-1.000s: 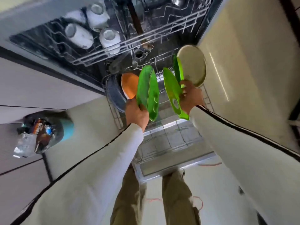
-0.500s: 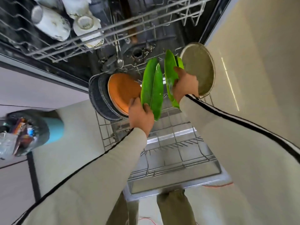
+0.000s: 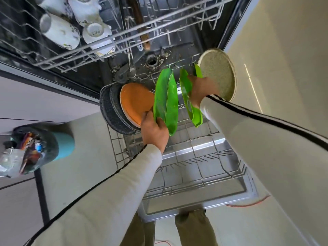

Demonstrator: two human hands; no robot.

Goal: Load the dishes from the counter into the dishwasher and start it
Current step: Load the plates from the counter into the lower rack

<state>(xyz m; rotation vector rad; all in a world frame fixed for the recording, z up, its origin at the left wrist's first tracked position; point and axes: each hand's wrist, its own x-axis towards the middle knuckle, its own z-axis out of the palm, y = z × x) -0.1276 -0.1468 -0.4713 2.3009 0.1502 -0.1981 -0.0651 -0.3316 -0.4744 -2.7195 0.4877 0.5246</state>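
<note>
The dishwasher stands open with its lower rack (image 3: 193, 167) pulled out over the door. My left hand (image 3: 154, 130) grips the near end of a green leaf-shaped plate (image 3: 166, 102), held on edge over the rack. My right hand (image 3: 200, 89) holds a second green leaf plate (image 3: 190, 105) upright to its right; a third green edge (image 3: 197, 71) shows behind the hand. An orange plate (image 3: 135, 103) and a dark speckled pan (image 3: 110, 110) stand in the rack to the left. A beige speckled round plate (image 3: 218, 75) stands at the right.
The upper rack (image 3: 99, 45) is pulled out above, holding several white mugs (image 3: 58, 31). A bin with a teal rim (image 3: 35, 150), full of wrappers, sits on the floor to the left. My legs (image 3: 193, 226) stand at the door's front edge. A red cable (image 3: 248, 204) lies on the floor.
Both hands have lowered the green plates closer into the lower rack, and the view has moved nearer. The right-hand plate has turned more upright beside the beige plate.
</note>
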